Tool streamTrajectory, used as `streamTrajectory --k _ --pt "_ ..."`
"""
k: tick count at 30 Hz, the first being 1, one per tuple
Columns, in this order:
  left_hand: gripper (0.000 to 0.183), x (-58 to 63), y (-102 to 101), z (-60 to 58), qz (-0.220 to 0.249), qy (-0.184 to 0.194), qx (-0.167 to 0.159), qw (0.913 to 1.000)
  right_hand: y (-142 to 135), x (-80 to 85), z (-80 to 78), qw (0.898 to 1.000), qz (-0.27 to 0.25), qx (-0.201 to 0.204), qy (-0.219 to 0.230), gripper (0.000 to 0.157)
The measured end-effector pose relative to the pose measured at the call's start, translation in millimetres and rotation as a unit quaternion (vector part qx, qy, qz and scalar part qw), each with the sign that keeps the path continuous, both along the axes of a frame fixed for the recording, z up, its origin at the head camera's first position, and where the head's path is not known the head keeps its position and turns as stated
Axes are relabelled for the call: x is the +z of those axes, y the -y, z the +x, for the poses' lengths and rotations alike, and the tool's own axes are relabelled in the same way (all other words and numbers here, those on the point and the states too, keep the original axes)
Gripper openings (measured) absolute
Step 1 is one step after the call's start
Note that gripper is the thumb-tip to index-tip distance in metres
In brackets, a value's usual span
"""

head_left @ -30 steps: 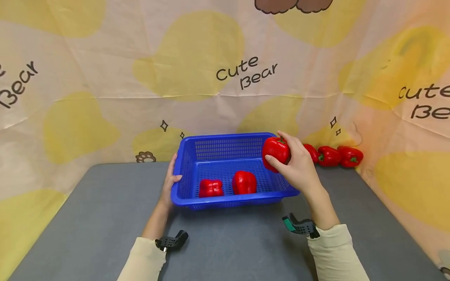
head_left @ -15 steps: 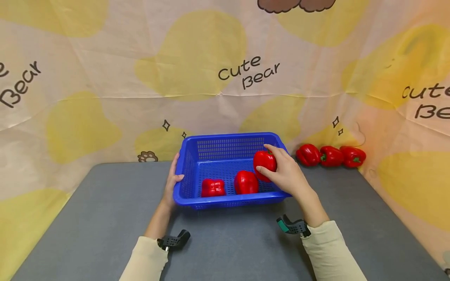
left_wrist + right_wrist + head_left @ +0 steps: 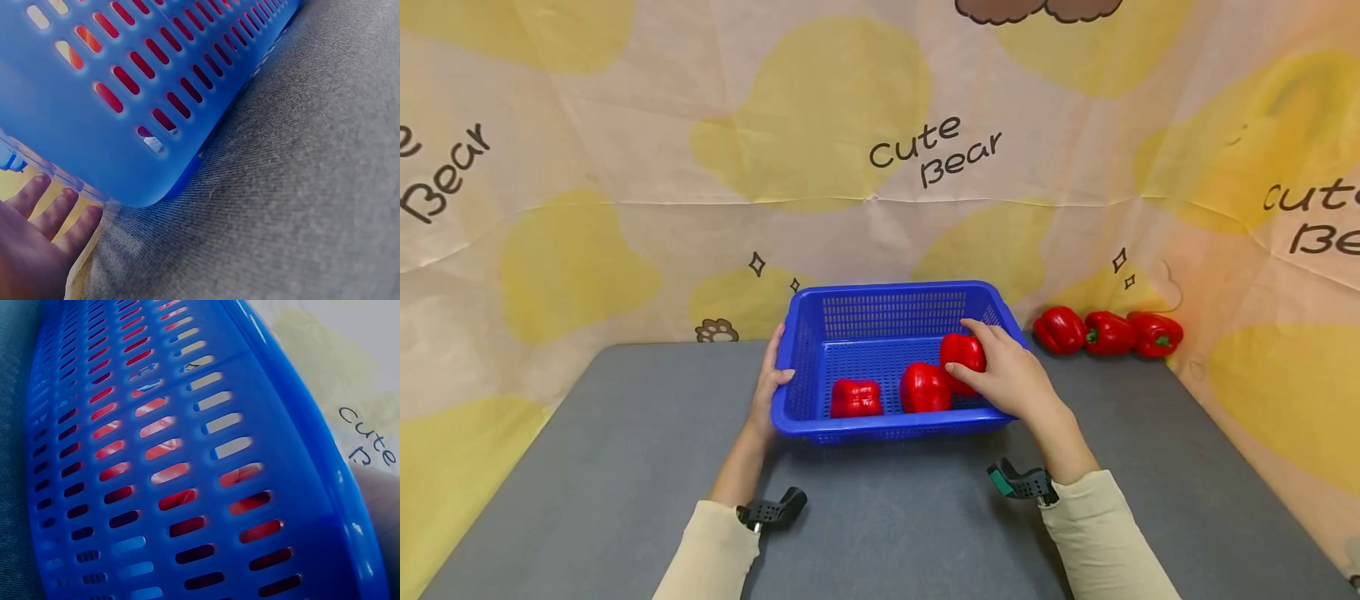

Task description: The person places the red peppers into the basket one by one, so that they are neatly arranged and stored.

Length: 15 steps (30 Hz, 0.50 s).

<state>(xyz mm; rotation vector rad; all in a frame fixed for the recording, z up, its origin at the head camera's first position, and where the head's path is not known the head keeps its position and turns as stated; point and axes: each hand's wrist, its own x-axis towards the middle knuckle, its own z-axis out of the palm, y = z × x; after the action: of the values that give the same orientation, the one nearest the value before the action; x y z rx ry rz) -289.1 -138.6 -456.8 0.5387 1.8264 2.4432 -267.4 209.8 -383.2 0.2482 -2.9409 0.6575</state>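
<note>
My left hand (image 3: pixel 770 383) holds the left side of a blue plastic basket (image 3: pixel 895 427), thumb over the rim and fingers along the outside. In the left wrist view, fingers (image 3: pixel 80 231) lie beside the perforated wall. Inside the basket's right end, my right hand (image 3: pixel 1011 373) grips a red bell pepper (image 3: pixel 962 354) between thumb and fingers, low beside another red bell pepper (image 3: pixel 925 388). A third bell pepper (image 3: pixel 856 399) lies to the left along the near wall. The right wrist view is mostly basket wall (image 3: pixel 275 425), with red showing through its slots.
Three more red bell peppers lie in a row at the back right: one nearest the basket (image 3: pixel 1060 330), a middle pepper (image 3: pixel 1109 333) and an end pepper (image 3: pixel 1154 335). A patterned cloth (image 3: pixel 820 125) hangs behind the grey table (image 3: pixel 880 525).
My right hand has carried its pepper left and down from above the right rim into the basket. The pepper row at the back right is fully visible now. The left hand stays at the basket.
</note>
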Motion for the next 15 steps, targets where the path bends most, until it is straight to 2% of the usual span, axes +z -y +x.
streamTrajectory --k 15 --pt "0.08 -1.5 0.5 -0.9 -0.011 -0.007 0.004 0.9999 1.1 1.9 -0.9 1.0 0.021 0.001 0.011 0.078"
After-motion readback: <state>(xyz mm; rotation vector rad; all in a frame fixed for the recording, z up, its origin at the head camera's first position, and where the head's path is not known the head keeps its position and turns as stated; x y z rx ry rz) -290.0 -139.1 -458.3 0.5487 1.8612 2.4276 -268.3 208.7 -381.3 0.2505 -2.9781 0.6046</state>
